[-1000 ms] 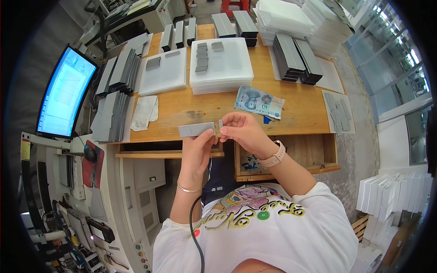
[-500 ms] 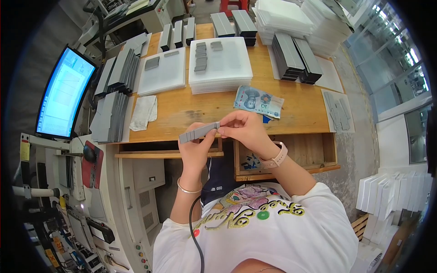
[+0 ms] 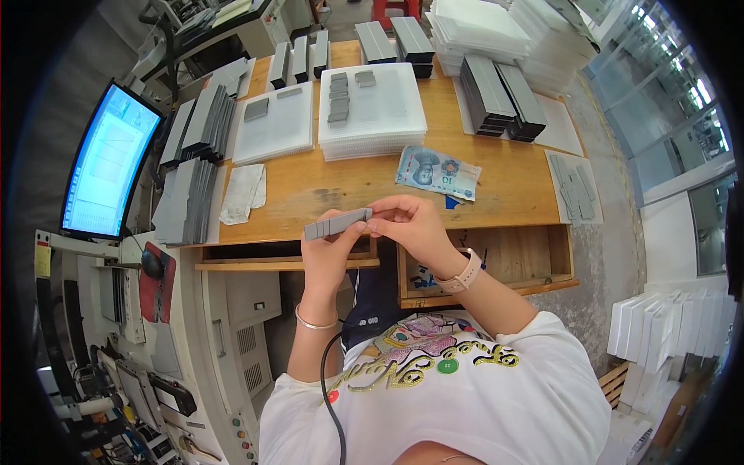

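Observation:
My left hand is closed around a small row of overlapping flat grey pieces, held above the table's near edge. At the row's right end, the thumb and fingers of my right hand are pinched together on the end piece. Whether that piece is loose from the others cannot be seen. Beyond my right hand lies a blue-green banknote with a small blue scrap at its near edge. A stack of translucent white sheets stands farther off, with several small grey pieces on top.
Stacks of long grey strips line the table's back and sides. A crumpled white cloth lies at the left. Below the wooden tabletop, an open drawer holds blue bits. A lit monitor stands at far left.
Both hands keep their hold on the grey pieces, with only a slight shift of the right fingers and wrist. The whole view has moved a little.

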A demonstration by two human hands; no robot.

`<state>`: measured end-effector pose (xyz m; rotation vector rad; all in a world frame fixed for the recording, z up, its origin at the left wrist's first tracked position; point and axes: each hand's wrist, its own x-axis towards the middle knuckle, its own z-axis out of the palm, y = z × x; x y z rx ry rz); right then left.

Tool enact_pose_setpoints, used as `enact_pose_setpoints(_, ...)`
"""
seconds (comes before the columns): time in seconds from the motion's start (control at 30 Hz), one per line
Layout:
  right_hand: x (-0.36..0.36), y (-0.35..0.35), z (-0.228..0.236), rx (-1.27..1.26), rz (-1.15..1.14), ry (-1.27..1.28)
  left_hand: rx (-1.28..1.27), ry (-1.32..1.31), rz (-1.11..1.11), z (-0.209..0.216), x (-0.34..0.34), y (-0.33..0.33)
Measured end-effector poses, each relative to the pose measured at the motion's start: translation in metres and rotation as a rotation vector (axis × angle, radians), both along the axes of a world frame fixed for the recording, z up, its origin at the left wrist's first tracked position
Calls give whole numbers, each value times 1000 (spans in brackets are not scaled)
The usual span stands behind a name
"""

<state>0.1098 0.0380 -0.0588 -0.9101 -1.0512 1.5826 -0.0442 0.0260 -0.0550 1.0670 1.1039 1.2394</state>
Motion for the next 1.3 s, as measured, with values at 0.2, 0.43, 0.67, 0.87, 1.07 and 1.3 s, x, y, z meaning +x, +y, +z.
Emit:
enact_pose_setpoints(0.2, 2, 1, -4, -51, 34, -8, 22, -10, 50, 8, 7, -3)
enact_pose_setpoints(0.43, 4, 1, -6, -32, 61, 37, 8, -96, -38, -2, 4, -2)
enact_pose_setpoints(0.67, 7, 2, 1, -105, 141, 71, -84, -213, 83, -5, 6, -6)
enact_pose_setpoints(0.87, 8, 4, -5, -144, 124, 135, -142, -376, 46, -10, 3, -3)
enact_pose_setpoints(1.07, 9, 3, 4, -102, 63, 67, -103, -305, 107, -8, 9, -4)
enact_pose_setpoints(1.3, 7, 4, -3, -23, 11, 17, 24, -95, 94, -6, 10, -2)
